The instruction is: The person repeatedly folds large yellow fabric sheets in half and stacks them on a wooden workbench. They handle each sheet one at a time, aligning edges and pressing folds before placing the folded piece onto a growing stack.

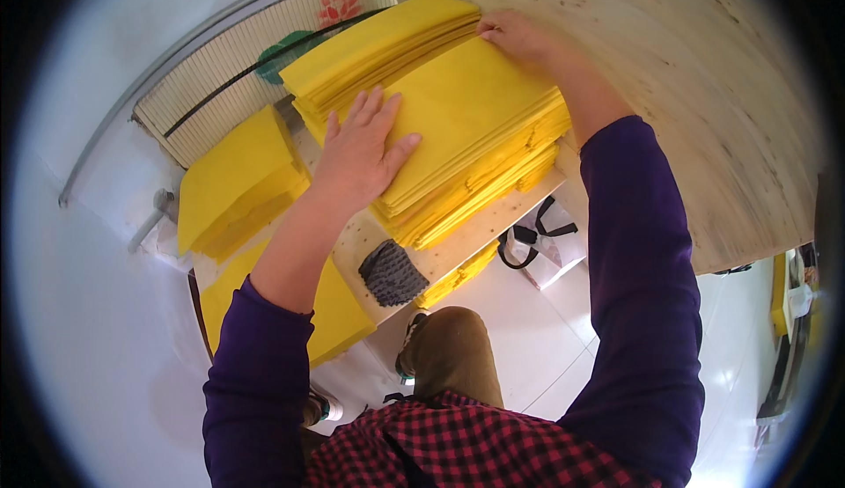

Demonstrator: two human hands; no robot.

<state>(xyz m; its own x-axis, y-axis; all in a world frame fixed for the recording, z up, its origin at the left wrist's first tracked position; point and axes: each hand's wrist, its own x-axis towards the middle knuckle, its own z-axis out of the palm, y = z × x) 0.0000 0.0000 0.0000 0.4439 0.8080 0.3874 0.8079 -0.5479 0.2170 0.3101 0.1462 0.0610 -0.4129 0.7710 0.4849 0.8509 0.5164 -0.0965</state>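
A tall stack of folded yellow sheets, which look like cloth or soft bags (471, 105), lies on a pale board in front of me. My left hand (359, 149) rests flat on its near left part, fingers spread and thumb apart. At the far corner of the same stack, my right hand (519, 37) has its fingers bent and pressed together on the edge. How many layers it pinches is hidden. Right behind stands another yellow stack (378, 39), its folded edges close against the first.
More yellow stacks (233, 180) sit to the left, one lower pile (330, 312) nearer me. A dark grey knitted cloth (393, 273) lies at the board's front edge. Below are a white bag with black straps (554, 246) and floor tiles. A pale wooden panel (704, 110) rises at right.
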